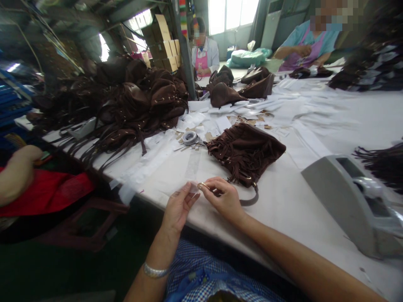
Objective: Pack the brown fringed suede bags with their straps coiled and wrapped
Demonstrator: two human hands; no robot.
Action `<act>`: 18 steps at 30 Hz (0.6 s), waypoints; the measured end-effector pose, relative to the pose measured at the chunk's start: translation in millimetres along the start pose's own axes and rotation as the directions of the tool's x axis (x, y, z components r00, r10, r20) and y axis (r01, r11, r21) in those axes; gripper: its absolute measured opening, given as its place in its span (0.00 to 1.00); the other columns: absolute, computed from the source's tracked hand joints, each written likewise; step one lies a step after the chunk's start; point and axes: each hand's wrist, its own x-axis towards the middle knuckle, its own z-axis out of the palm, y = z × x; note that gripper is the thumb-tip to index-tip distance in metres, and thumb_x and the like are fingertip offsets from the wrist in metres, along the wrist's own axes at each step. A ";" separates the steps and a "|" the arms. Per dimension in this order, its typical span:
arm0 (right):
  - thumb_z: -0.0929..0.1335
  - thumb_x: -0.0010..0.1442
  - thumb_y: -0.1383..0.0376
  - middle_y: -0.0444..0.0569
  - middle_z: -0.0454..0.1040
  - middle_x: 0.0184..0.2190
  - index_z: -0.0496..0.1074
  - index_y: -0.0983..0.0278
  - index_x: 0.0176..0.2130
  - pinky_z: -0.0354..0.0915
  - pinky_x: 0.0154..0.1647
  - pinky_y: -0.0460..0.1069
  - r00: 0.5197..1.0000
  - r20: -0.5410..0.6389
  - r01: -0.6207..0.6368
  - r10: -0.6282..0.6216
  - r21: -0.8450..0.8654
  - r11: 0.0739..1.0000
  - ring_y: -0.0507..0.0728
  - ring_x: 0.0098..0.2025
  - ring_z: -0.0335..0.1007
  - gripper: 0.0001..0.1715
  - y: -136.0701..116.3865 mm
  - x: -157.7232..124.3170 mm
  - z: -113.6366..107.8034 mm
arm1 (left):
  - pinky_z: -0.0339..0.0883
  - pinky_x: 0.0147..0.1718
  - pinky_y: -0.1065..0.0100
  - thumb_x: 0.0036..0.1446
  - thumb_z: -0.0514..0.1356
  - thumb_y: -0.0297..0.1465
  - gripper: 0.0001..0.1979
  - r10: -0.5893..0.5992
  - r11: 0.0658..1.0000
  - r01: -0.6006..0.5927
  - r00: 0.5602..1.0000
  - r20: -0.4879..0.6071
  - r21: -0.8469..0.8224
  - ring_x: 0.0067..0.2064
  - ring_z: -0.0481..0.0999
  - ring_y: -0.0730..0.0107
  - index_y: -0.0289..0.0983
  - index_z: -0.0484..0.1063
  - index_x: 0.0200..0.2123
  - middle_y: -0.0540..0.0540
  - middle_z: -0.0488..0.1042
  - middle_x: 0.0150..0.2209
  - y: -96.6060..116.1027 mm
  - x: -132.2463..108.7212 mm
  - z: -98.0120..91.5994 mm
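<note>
Inward from the near edge of the white table (277, 209), fringed bag (252, 147): lay slumped, brown, soft-folded.
Right hand (224, 198): pinched a shiny, curved gold-toned piece (204, 186) near that edge.
Left hand (179, 206): pinched thin translucent film (194, 188) beside it.

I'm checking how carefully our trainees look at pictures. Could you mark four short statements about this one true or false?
1. The right hand holds a gold-coloured ring. True.
2. The bracelet is on the right wrist. False: it is on the left wrist.
3. The fringed bag lies on the table. True.
4. In the picture, the tape roll is right of the fringed bag. False: it is left of it.
</note>
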 end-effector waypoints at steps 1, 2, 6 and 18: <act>0.70 0.61 0.59 0.52 0.78 0.36 0.78 0.61 0.33 0.71 0.39 0.51 1.000 -0.004 -0.005 0.005 -0.007 1.000 0.57 0.38 0.74 0.10 0.5 0.3 -0.3 | 0.78 0.40 0.65 0.51 0.70 0.29 0.09 -0.002 1.000 0.002 1.000 -0.001 0.006 0.37 0.82 0.67 0.33 0.78 0.36 0.44 0.82 0.36 -0.2 -0.3 -0.1; 0.70 0.61 0.59 0.52 0.77 0.36 0.78 0.61 0.33 0.71 0.39 0.50 1.000 -0.010 -0.006 0.006 -0.014 1.000 0.57 0.38 0.74 0.10 1.0 0.6 -0.5 | 0.78 0.40 0.65 0.50 0.71 0.30 0.10 -0.005 1.000 0.005 1.000 -0.001 0.010 0.37 0.82 0.66 0.34 0.78 0.36 0.44 0.82 0.36 -0.4 -0.6 -0.1; 0.70 0.62 0.60 0.51 0.77 0.35 0.78 0.62 0.33 0.70 0.40 0.50 1.000 -0.022 0.015 -0.016 -0.027 1.000 0.57 0.39 0.74 0.09 1.7 1.6 -0.3 | 0.77 0.40 0.66 0.50 0.71 0.31 0.10 -0.012 1.000 0.012 1.000 0.000 0.014 0.38 0.82 0.66 0.34 0.78 0.36 0.44 0.82 0.36 -0.6 -1.5 -0.2; 0.70 0.61 0.60 0.50 0.77 0.34 0.79 0.62 0.36 0.68 0.39 0.50 0.998 0.061 0.006 -0.003 -0.048 0.999 0.56 0.37 0.73 0.09 8.4 0.3 0.8 | 0.74 0.45 0.66 0.46 0.73 0.35 0.15 0.166 0.955 -0.175 0.984 0.058 0.238 0.43 0.80 0.64 0.34 0.81 0.37 0.42 0.82 0.40 -9.3 -7.0 4.5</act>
